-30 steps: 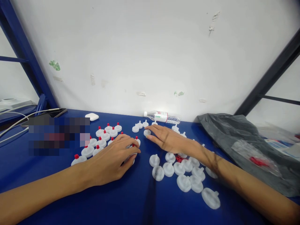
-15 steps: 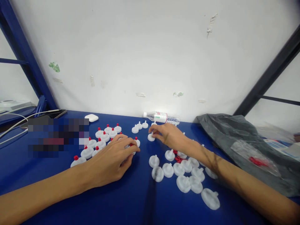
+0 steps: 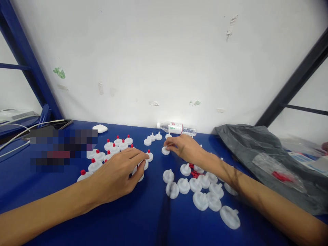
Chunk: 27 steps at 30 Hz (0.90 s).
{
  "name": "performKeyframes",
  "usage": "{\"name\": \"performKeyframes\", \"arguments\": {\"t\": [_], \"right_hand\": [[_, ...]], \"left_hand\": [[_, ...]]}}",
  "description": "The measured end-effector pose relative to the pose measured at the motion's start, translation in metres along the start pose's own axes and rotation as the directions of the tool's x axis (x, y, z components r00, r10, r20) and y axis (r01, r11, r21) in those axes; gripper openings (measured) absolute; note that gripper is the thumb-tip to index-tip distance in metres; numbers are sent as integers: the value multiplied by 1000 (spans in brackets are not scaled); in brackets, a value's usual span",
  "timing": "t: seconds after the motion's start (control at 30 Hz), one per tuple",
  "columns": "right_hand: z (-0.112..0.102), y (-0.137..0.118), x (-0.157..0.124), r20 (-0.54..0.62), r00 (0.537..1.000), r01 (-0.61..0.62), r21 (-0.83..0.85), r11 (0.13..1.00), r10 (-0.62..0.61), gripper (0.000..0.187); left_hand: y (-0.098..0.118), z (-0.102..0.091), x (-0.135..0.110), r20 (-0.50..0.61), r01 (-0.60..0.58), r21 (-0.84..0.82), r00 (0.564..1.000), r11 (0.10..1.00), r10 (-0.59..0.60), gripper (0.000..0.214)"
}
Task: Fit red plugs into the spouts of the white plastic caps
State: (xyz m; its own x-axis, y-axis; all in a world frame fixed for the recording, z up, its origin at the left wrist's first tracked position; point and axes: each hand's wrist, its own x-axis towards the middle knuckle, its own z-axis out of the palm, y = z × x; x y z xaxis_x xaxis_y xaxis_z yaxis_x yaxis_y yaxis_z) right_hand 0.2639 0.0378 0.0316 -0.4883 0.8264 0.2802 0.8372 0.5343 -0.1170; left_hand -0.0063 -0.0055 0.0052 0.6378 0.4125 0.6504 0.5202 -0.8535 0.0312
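Observation:
Toward the left, my left hand [image 3: 123, 171] curls palm down, thumb and fingers closed around a white nozzle cap [image 3: 145, 165] whose top they hide. Just beyond its fingertips stands a white cap with a red tip [image 3: 149, 156]. Several more red-tipped caps [image 3: 115, 149] stand in a group behind that hand. My right hand [image 3: 180, 146] pinches the spout of a plain white nozzle cap [image 3: 165, 150] standing on the blue table [image 3: 128, 218]. Plain caps [image 3: 183, 186] lie loosely around the right forearm, with small red tips [image 3: 195, 174] among them.
A clear plastic bottle [image 3: 176, 128] lies against the wall, with a few plain caps [image 3: 152, 137] in front. A white case [image 3: 99, 128] sits at the back left. On the right, a grey plastic bag [image 3: 238, 143] carries a clear bag of red pieces [image 3: 282, 177].
My left hand has drawn slightly back to the left and nearer, uncovering more of the caps by its fingertips. My right hand stays at the same plain cap.

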Motion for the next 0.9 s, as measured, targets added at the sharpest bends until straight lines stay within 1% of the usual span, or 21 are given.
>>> {"name": "performKeyframes", "arguments": {"t": [0.23, 0.43, 0.6, 0.73, 0.9], "right_hand": [[0, -1, 0, -5, 1000, -7, 0, 1000, 7, 18], [0, -2, 0, 0, 1000, -12, -6, 1000, 12, 19], [0, -1, 0, 9, 1000, -14, -8, 1000, 14, 19], [0, -2, -1, 9, 1000, -12, -9, 1000, 12, 20], [0, 0, 0, 5, 1000, 13, -14, 1000, -13, 25]], "left_hand": [[3, -2, 2, 27, 59, 13, 998, 998, -59, 22], [3, -2, 1, -21, 18, 67, 1000, 998, -17, 20], [3, -1, 0, -42, 78, 36, 996, 996, -76, 21], [0, -1, 0, -24, 116, 2, 993, 993, -115, 21], [-1, -1, 1, -15, 115, -10, 993, 993, -116, 20]]}}
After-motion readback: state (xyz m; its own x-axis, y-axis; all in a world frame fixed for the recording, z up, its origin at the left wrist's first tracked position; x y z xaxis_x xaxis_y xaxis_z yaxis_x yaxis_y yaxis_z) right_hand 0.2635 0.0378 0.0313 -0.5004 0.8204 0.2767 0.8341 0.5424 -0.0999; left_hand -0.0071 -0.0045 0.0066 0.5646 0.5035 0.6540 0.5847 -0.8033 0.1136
